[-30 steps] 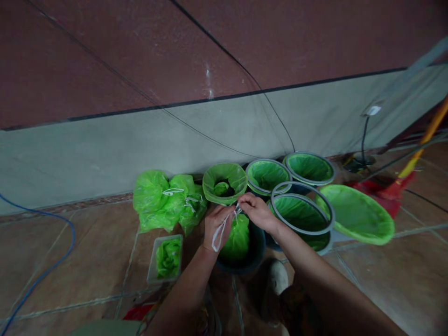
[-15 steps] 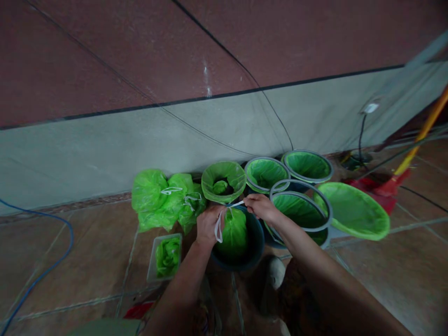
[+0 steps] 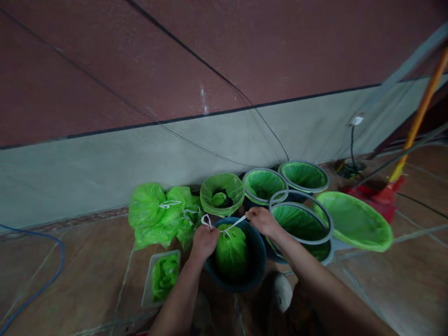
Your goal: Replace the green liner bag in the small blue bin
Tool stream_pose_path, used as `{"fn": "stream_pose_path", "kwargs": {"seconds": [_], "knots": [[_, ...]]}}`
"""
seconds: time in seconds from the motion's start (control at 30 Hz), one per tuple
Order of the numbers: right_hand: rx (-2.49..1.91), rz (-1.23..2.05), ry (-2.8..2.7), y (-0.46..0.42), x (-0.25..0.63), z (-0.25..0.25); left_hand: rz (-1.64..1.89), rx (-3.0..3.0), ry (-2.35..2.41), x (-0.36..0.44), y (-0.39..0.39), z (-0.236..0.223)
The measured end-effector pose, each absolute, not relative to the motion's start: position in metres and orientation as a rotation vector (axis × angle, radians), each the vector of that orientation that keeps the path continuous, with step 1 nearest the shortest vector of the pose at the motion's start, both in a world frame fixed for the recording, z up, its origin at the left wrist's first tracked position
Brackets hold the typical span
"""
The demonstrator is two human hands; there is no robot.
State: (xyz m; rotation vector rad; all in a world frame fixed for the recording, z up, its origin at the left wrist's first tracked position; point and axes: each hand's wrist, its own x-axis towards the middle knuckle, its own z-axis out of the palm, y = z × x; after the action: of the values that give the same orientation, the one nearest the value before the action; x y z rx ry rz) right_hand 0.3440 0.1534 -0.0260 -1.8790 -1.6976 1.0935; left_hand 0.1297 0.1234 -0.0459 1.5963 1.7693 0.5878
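Observation:
A green garbage bag (image 3: 231,256) sits gathered at its neck inside a dark blue bin (image 3: 258,266). Its white drawstring (image 3: 238,220) is stretched across the top between my hands. My left hand (image 3: 206,240) is closed on the string's left end, with a loop standing up above the fingers. The other end is pinched by my right hand (image 3: 259,219), over the bin's right rim. Just behind stands a bin lined with a green bag (image 3: 224,191), with something dark and a green bundle inside.
Tied green bags (image 3: 154,210) lie against the wall at left. A clear plastic tub (image 3: 149,284) holds crumpled green bags. Several lined bins (image 3: 304,175) stand at right, one with a loose grey ring (image 3: 331,214). A red dustpan (image 3: 387,198) and blue cable (image 3: 62,254) lie farther out.
My hands have moved farther apart and lower in view, drawing the string out tighter. A white loop that hung below my left hand now sticks up above it. The view has tilted up slightly.

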Motion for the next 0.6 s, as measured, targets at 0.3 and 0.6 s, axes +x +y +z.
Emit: {"fn": "stream_pose_path", "kwargs": {"seconds": [0.3, 0.6], "knots": [[-1.342, 1.027, -1.785, 0.145, 0.336, -0.017, 0.948, 0.752, 1.298, 0.164, 0.116, -0.038], [-1.014, 1.165, -1.847, 0.137, 0.326, -0.012, 0.973, 1.021, 1.255, 0.171, 0.114, -0.046]]}}
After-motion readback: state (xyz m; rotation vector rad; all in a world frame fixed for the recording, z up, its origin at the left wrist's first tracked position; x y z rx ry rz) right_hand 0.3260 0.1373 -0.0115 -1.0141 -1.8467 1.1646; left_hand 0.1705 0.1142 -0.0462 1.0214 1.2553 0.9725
